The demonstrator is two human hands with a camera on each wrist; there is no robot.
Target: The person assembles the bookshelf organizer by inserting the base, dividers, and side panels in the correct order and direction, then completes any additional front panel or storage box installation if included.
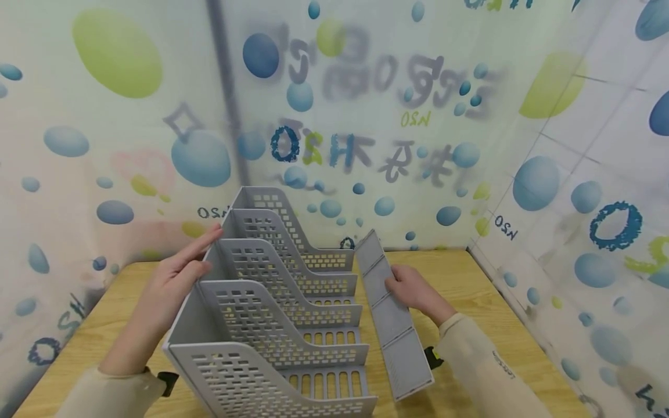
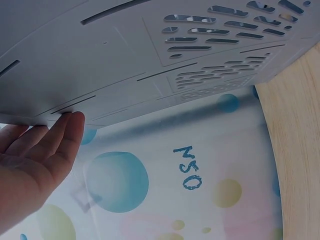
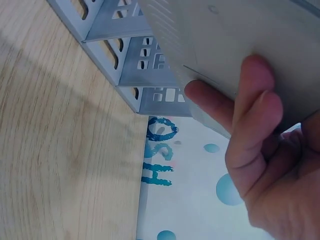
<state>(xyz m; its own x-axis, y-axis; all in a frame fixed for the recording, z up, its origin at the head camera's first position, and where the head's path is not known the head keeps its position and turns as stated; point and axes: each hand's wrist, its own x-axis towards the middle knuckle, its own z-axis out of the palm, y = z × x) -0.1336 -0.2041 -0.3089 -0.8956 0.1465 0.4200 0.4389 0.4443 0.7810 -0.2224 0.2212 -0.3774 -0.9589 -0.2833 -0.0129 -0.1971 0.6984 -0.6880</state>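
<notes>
A grey file organizer (image 1: 282,302) with several upright slotted dividers stands on the wooden table. My left hand (image 1: 169,281) rests against its back at the upper left, fingers extended. In the left wrist view, the fingertips (image 2: 75,120) touch the organizer's smooth back panel (image 2: 115,75). To the right of the organizer, my right hand (image 1: 415,290) holds a long grey plastic panel (image 1: 394,325), tilted and apart from the dividers. The thumb lies on the panel's ribbed face, while the right wrist view has the fingers (image 3: 255,90) against its other side.
The wooden table (image 1: 470,290) extends right of the panel. Patterned curtains (image 1: 366,191) with blue and green spots hang behind and at both sides, close to the table's edges.
</notes>
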